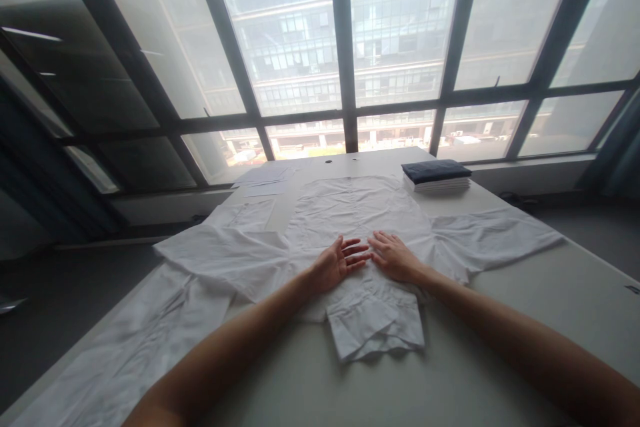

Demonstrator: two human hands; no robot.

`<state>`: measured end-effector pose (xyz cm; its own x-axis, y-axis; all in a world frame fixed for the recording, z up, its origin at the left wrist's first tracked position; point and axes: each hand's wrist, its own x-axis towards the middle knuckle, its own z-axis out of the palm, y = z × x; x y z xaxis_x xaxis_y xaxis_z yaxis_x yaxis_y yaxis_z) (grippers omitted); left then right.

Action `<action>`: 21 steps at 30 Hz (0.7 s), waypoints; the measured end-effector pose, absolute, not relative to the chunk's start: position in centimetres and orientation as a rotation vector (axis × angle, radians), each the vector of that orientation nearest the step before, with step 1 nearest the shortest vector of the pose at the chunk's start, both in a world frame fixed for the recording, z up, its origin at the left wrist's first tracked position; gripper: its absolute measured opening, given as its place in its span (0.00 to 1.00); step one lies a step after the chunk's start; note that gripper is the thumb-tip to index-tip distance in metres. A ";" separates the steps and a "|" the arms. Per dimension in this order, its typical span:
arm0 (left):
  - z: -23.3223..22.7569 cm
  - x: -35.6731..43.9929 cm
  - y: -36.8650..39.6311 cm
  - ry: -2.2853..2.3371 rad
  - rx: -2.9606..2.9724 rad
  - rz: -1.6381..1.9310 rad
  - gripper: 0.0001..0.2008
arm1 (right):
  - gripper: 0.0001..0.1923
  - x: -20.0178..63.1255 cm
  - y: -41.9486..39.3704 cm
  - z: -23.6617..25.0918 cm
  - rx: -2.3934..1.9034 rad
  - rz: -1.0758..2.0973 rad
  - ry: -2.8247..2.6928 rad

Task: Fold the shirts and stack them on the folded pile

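Observation:
A white long-sleeved shirt (357, 203) lies spread on the table, its collar (375, 323) toward me and its sleeves stretched out to both sides. My left hand (341, 261) is over the upper part of the shirt, palm turned up and sideways, fingers apart and pointing right. Close beside it, my right hand (393, 256) rests palm down on the cloth with its fingers stretched out. The fingertips of both hands nearly meet; I cannot tell whether they touch. Neither hand holds anything. Wrinkles run across the shirt's body and sleeves.
At the back right of the white table (530, 300) sits a folded dark blue cloth (435, 171) on a stack of folded white cloth (440, 185). White sheets (267, 177) lie at the back left. More white garments (135, 340) cover the left side. Large windows stand beyond.

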<state>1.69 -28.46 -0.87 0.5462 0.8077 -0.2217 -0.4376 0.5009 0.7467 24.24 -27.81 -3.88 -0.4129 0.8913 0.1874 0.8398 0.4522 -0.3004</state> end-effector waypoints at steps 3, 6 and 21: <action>-0.8 1.7 -28.5 0.614 0.700 0.811 0.26 | 0.28 24.2 -27.9 -3.9 -1.474 0.237 -2.379; -0.8 1.7 -28.5 0.619 0.710 0.809 0.25 | 0.27 24.2 -27.7 -3.8 -1.448 0.286 -2.334; -0.9 1.6 -28.4 0.662 0.717 0.806 0.26 | 0.15 32.7 -22.5 -2.2 -1.086 1.426 -0.816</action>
<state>1.65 -28.43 -0.88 0.5248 0.8148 -0.2464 -0.4006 0.4918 0.7731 32.67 -22.49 -2.24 0.0339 0.9845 -0.1722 -0.3501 -0.1497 -0.9247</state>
